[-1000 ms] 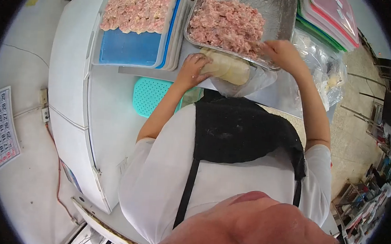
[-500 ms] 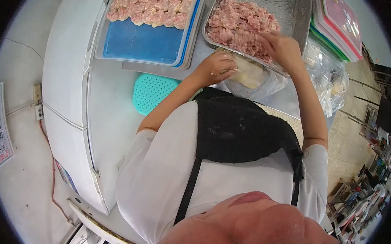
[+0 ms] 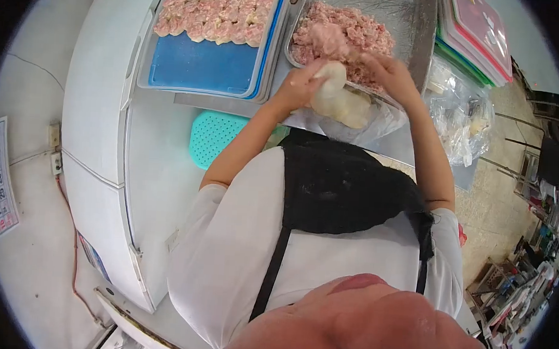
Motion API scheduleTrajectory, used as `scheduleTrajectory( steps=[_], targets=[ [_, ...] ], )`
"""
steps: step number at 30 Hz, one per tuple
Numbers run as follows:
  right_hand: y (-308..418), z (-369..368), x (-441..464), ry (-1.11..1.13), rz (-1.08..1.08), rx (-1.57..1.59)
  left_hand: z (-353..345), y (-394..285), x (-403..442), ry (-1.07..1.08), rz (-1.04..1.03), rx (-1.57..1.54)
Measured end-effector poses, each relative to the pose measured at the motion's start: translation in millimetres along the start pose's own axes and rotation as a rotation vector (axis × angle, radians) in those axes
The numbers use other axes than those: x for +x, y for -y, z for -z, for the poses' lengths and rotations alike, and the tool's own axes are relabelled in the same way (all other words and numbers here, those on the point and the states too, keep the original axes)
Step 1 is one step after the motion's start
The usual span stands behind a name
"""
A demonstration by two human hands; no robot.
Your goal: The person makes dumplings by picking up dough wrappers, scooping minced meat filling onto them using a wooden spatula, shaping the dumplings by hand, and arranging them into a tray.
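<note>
My left hand [image 3: 298, 87] pinches a pale round dough wrapper [image 3: 333, 75] at the front edge of the metal tray. Beneath it lies a stack of dough wrappers [image 3: 343, 107] in a clear plastic bag. My right hand [image 3: 389, 76] is over the tray's front right part, its fingers bent together and blurred; whatever they hold is hard to make out. A heap of ground meat [image 3: 375, 34] fills the near left of the metal tray [image 3: 420, 30], and a blurred lump of meat [image 3: 329, 41] stands out just beyond my left hand.
On the left, a blue-bottomed plastic tray [image 3: 200, 66] carries rows of meat-topped dumplings [image 3: 218, 10]. A turquoise perforated stool [image 3: 215, 136] is below it. Right of the metal tray are stacked colored boards [image 3: 480, 33] and a plastic bag [image 3: 459, 114]. A white fridge [image 3: 101, 70] stands left.
My left hand has lifted a wrapper off the stack and moved slightly left. My right hand has moved slightly left and down over the meat, and a lump of meat now stands out from the heap.
</note>
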State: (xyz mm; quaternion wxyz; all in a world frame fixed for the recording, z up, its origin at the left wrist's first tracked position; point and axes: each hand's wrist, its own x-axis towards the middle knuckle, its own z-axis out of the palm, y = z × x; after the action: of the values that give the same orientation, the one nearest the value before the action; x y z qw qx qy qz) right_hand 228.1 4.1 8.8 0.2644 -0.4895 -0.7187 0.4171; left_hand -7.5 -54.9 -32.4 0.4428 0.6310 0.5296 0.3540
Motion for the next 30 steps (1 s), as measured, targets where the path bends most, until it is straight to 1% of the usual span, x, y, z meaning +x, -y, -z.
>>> scheduleTrajectory(
  steps=[1,4,5,8,11,14,15,16,17,18,20,21,23,24,25,26,28,29,30],
  targets=[
    [15.0,16.8,-2.4,0.014,-0.057,-0.036,0.2,-5.9,3.8,-0.126,-0.207,-0.032],
    [23.1,43.0,-1.8,-0.092,0.171,-0.576,12.8,-13.0,21.8,0.161,-0.176,-0.176],
    [23.4,45.2,1.7,-0.059,0.208,-0.659,18.5,-20.6,17.7,0.33,-0.121,-0.031],
    [31.1,40.7,14.0,-0.011,0.375,-0.944,16.5,-51.7,6.2,0.629,0.052,0.39],
    [15.6,9.4,26.1,0.188,0.271,-1.061,2.2,-2.5,5.2,0.487,-0.218,0.574],
    [0.9,-9.7,8.5,0.207,0.258,-0.897,2.5,-3.5,4.8,0.251,-0.152,0.328],
    [3.0,-9.2,2.5,0.17,0.236,-0.812,1.3,-0.3,5.4,0.217,-0.182,0.315],
    [-6.5,-8.7,3.1,0.208,0.191,-0.649,-1.1,4.5,3.3,0.183,-0.21,0.3],
    [-25.1,-7.5,2.9,0.244,0.143,-0.484,-2.7,9.5,1.5,0.151,-0.238,0.285],
    [-40.4,-5.4,1.9,0.274,0.097,-0.319,-1.1,5.9,1.7,0.169,-0.195,0.248],
    [-60.5,0.5,-1.2,0.241,0.019,-0.187,3.0,-4.5,4.3,0.199,-0.108,0.17],
    [-64.2,2.3,-1.3,0.228,-0.021,-0.12,3.9,-1.9,9.8,0.206,-0.08,0.062],
    [-39.2,14.0,-8.6,0.123,-0.061,0.118,5.9,6.0,23.2,0.224,-0.021,-0.151],
    [-23.6,22.4,-10.3,0.067,-0.082,0.237,3.7,0.3,28.0,0.15,0.017,-0.495],
    [-12.0,29.8,-8.5,0.025,-0.154,0.217,-0.6,-14.3,35.9,0.071,0.057,-0.837],
    [-3.3,35.4,-5.8,0.004,-0.145,0.194,-4.9,-29.0,43.9,-0.014,0.1,-1.178],
    [7.2,40.4,2.8,-0.037,-0.124,0.15,-15.4,-54.7,61.6,-0.149,0.118,-1.317],
    [6.8,33.8,6.8,-0.081,-0.015,0.03,-16.4,-66.1,69.1,-0.218,0.125,-1.383],
    [4.8,23.7,10.5,-0.127,0.094,-0.091,-13.2,-77.5,74.9,-0.174,0.083,-1.516]
  ],
)
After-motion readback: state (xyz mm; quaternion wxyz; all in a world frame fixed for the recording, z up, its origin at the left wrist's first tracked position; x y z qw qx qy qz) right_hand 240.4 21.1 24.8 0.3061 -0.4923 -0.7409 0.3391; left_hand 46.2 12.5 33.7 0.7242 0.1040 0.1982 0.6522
